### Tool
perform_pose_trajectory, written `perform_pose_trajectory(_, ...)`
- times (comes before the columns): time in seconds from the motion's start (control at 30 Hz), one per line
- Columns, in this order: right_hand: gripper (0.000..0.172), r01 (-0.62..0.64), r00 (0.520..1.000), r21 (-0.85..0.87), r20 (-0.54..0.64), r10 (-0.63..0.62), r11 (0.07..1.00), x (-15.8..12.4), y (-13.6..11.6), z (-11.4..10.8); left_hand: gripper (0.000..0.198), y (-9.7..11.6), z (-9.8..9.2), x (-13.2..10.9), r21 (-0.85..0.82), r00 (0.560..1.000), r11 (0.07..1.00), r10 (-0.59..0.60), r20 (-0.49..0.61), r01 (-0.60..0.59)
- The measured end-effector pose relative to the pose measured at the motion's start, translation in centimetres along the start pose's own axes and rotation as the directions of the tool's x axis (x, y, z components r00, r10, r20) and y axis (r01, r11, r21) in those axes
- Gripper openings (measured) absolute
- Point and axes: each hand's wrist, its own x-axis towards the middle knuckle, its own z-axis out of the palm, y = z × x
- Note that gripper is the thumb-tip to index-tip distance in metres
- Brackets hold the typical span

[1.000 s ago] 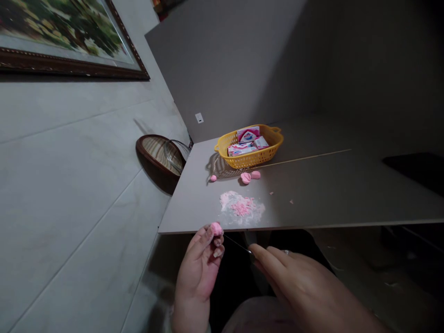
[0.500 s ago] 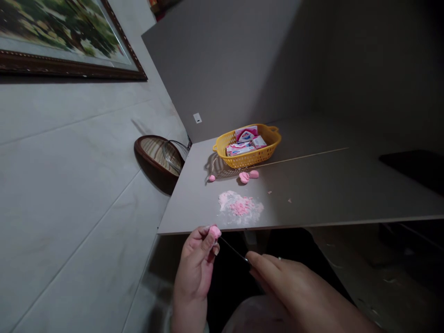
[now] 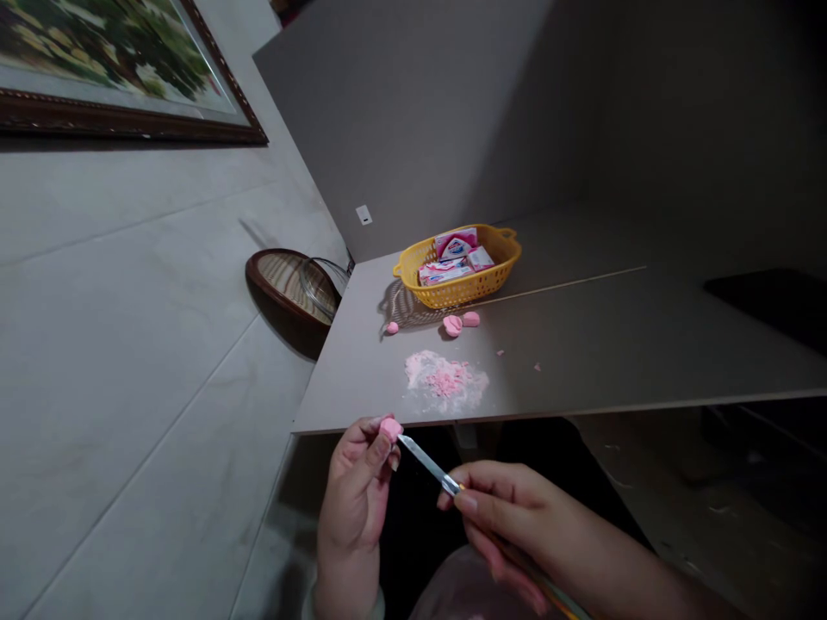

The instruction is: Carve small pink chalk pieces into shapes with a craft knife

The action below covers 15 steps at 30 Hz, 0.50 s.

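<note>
My left hand pinches a small pink crumbly lump between thumb and fingers, just below the front edge of a grey board. My right hand grips a craft knife with a narrow metal blade and a yellow handle. The blade tip reaches the lump's side. A loose heap of pink and white powder lies on the board above my hands, and several pink chunks rest further back.
A yellow plastic basket holding pink and white boxes stands on the board. To the left are a tiled wall, a framed painting, and a round brown-rimmed object with a glass dome beside it. A dark gap lies below the board.
My right hand has turned, bringing the knife's blade into clear view with its tip at the pink lump. The view has shifted slightly, and the left hand sits a little lower.
</note>
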Motion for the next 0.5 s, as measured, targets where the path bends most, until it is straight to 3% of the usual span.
perform_pose_trajectory(0.07,0.029,0.107,0.979,-0.361,-0.122,-0.161,0.926,-0.1,0.4,0.0,0.041,0.1,-0.1,0.0,0.010,1.000,1.000,0.007,-0.008,-0.006)
perform_pose_trajectory(0.1,0.028,0.163,0.947,-0.551,-0.146,-0.286,0.819,-0.1,0.6,0.0,0.042,0.1,-0.1,0.0,0.015,1.000,1.000,0.008,-0.013,-0.008)
perform_pose_trajectory(0.2,0.034,0.216,0.794,-0.931,-0.007,-0.608,0.294,-0.3,0.8,-0.6,0.041,0.1,-0.3,0.1,0.033,1.000,0.999,-0.006,-0.023,0.007)
perform_pose_trajectory(0.27,0.048,0.154,0.716,-0.988,0.129,-0.686,-0.026,-0.4,0.6,-1.0,0.041,-0.1,-0.5,0.2,0.038,0.999,0.999,-0.026,-0.025,0.027)
perform_pose_trajectory(0.3,0.053,0.119,0.700,-0.984,0.176,-0.692,-0.130,-0.4,0.4,-1.2,0.041,-0.1,-0.5,0.2,0.036,0.999,0.999,-0.032,-0.028,0.033)
perform_pose_trajectory(0.4,0.058,0.095,0.695,-0.963,0.246,-0.676,-0.252,-0.4,-0.2,-1.5,0.041,-0.3,-0.6,0.5,0.022,0.998,0.999,-0.040,-0.041,0.041)
perform_pose_trajectory(0.47,0.055,0.152,0.717,-0.973,0.228,-0.659,-0.171,-0.3,-0.2,-1.5,0.042,-0.3,-0.6,0.6,0.020,0.998,0.999,-0.041,-0.046,0.042)
perform_pose_trajectory(0.5,0.050,0.185,0.745,-0.981,0.176,-0.643,-0.054,-0.2,-0.2,-1.5,0.042,-0.3,-0.6,0.6,0.022,0.998,0.999,-0.041,-0.045,0.042)
